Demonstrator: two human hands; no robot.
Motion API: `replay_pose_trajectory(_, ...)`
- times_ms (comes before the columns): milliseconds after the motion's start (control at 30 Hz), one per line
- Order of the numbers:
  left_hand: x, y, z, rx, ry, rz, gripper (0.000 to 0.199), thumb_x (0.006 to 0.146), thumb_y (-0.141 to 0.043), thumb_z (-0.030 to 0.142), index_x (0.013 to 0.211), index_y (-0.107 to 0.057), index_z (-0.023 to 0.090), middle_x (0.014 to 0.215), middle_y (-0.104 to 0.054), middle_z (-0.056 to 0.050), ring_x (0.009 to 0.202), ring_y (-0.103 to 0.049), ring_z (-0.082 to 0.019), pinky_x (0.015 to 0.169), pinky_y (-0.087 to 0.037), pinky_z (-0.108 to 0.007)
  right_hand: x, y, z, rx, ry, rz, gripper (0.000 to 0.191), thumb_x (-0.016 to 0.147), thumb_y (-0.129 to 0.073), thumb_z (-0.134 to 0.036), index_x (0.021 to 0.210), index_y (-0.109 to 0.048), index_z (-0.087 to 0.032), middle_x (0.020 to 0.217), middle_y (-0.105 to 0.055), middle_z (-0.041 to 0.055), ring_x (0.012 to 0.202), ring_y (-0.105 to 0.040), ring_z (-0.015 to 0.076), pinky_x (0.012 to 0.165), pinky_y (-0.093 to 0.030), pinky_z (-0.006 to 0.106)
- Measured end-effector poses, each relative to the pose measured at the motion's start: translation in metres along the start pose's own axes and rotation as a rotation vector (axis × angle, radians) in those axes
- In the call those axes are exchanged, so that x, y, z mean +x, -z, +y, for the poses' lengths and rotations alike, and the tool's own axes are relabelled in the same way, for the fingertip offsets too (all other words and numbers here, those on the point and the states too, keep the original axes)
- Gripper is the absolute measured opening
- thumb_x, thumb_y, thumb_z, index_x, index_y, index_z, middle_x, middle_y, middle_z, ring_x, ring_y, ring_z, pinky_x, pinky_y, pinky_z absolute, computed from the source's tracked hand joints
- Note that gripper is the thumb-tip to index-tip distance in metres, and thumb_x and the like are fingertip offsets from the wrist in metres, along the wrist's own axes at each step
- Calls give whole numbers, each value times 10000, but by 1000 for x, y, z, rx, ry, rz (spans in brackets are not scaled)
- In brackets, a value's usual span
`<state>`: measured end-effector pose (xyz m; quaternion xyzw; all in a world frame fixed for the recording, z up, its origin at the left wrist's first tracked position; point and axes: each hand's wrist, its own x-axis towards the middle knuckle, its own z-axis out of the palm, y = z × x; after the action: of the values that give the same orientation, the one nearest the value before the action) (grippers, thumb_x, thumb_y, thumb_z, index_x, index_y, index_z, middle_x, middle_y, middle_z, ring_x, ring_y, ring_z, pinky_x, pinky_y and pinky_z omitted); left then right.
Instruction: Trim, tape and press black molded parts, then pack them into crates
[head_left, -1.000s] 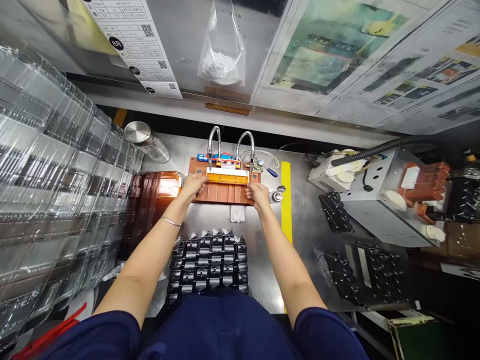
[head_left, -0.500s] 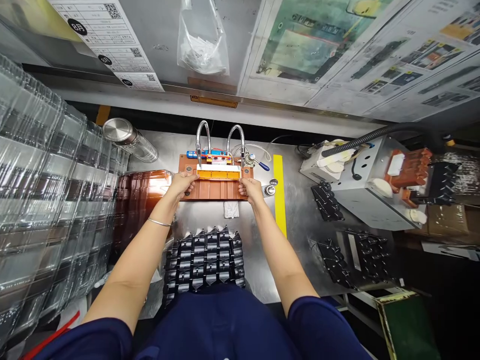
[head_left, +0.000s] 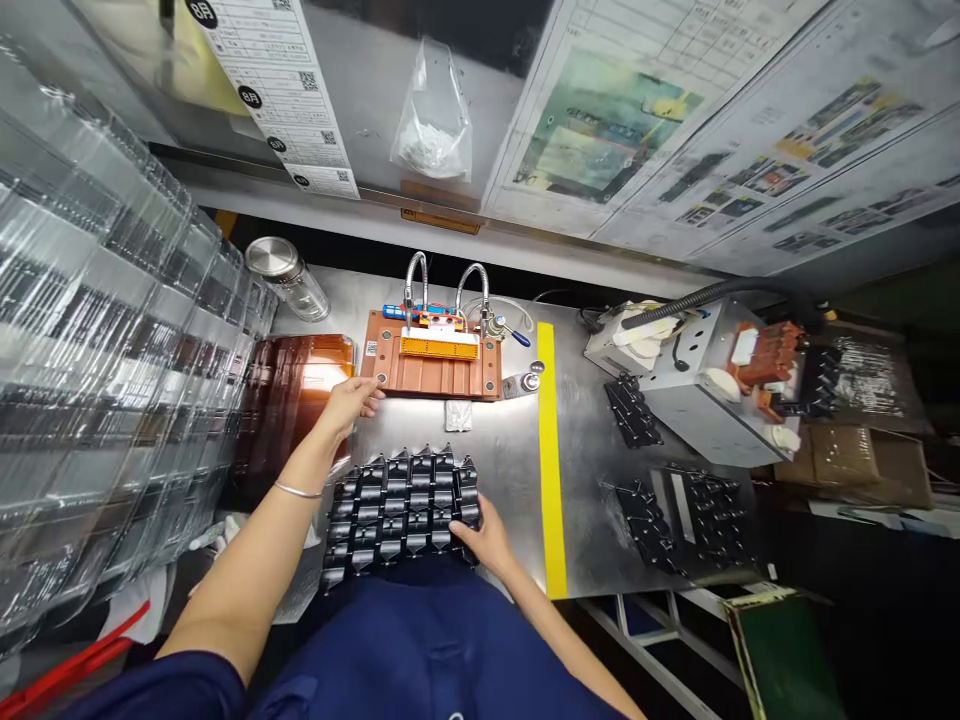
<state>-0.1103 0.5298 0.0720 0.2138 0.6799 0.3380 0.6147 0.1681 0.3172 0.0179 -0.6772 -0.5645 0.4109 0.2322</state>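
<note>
A: What's on our bench (head_left: 514,450)? Steel, yeah?
B: Yep, shiny, yellow tape (head_left: 551,460) running down it. Clear trays (head_left: 97,330) piled on our left, grey machine (head_left: 686,400) on the right, papers (head_left: 607,130) and a baggie (head_left: 433,135) up on the wall.
A: And our hands?
B: Left hand (head_left: 352,402) is half open, nothing visible in it, by the near left corner of the brown base (head_left: 431,378). Orange strip (head_left: 439,347) lies on that. Right hand (head_left: 484,540) is partly open around the right edge of the black parts (head_left: 405,505); can't tell if we're gripping.
</note>
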Motion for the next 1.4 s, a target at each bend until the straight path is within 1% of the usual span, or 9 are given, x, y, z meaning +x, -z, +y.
replay_pose_trajectory(167, -27, -10, -16, 123, -200, 23, 226, 770, -618, 380, 791, -620, 154, 722, -668, -39, 572, -570, -115, 517, -456, -217, 26, 30, -22, 27, -48, 106, 388, 803, -580, -461, 1008, -662, -142, 871, -735, 113, 764, -688, 250, 702, -569, 402)
replay_pose_trajectory(300, -43, -25, -18, 437, -697, 137, 253, 856, -525, 388, 947, -669, 201, 1011, -696, -90, 945, -623, -204, 828, -502, -339, 97, 54, -79, -339, 310, 194, 377, 830, -557, -299, 1172, -621, -153, 1139, -680, 145, 1064, -612, 287, 918, -485, 467)
replay_pose_trajectory(467, -33, -44, -23, 860, -1122, 64, 227, 882, -545, 314, 1031, -679, 206, 1138, -676, -112, 1105, -571, -257, 991, -413, -456, 165, 18, -122, -587, 565, 121, 398, 850, -499, -126, 1232, -588, -193, 1304, -596, 116, 1208, -501, 267, 1044, -339, 496)
replay_pose_trajectory(633, 6, -51, -21, 1174, -1117, 41, 234, 866, -560, 186, 1074, -667, 202, 1203, -648, -132, 1144, -554, -275, 1008, -387, -511, 190, -1, -102, -644, 627, 64, 348, 875, -500, -176, 1209, -597, -191, 1303, -581, 131, 1230, -457, 276, 1017, -339, 494)
replay_pose_trajectory(733, 30, -53, -11, 1242, -1155, 42, 248, 884, -541, 202, 1099, -663, 205, 1221, -640, -131, 1156, -549, -265, 1007, -391, -508, 211, 33, -89, -660, 584, 90, 334, 886, -503, -274, 1182, -615, -164, 1268, -591, 142, 1210, -471, 268, 1015, -367, 449)
replay_pose_trajectory(867, 50, -57, -2, 1266, -1158, 52, 270, 900, -522, 230, 1132, -658, 204, 1240, -635, -128, 1179, -539, -263, 995, -408, -480, 251, 96, -94, -901, 201, 198, 412, 931, -416, -303, 1274, -553, -122, 1284, -567, 184, 1181, -493, 295, 968, -402, 443)
replay_pose_trajectory(1067, 54, -61, -8, 1260, -1111, 66, 293, 919, -484, 250, 1158, -648, 211, 1274, -619, -124, 1213, -524, -275, 1004, -404, -488, 298, 142, -105, -1235, -108, -90, 385, 958, -411, -295, 1296, -547, -172, 1052, -675, 187, 1007, -633, 269, 808, -459, 345)
replay_pose_trajectory(1267, 51, -59, -4, 1211, -1061, 10, 291, 920, -480, 272, 1139, -657, 200, 1284, -613, -120, 1233, -506, -275, 1036, -378, -485, 315, 150, -112, -1211, -85, -18, 341, 947, -433, -235, 1244, -592, -180, 1069, -678, 192, 1006, -645, 274, 799, -466, 342)
replay_pose_trajectory(1400, 50, -55, 6, 1075, -895, 96, 340, 922, -465, 329, 1183, -626, 182, 1305, -597, -110, 1225, -506, -267, 1066, -358, -452, 290, 124, -123, -923, -102, 108, 375, 940, -430, -226, 1267, -568, -103, 1088, -663, 234, 1026, -634, 312, 840, -468, 407)
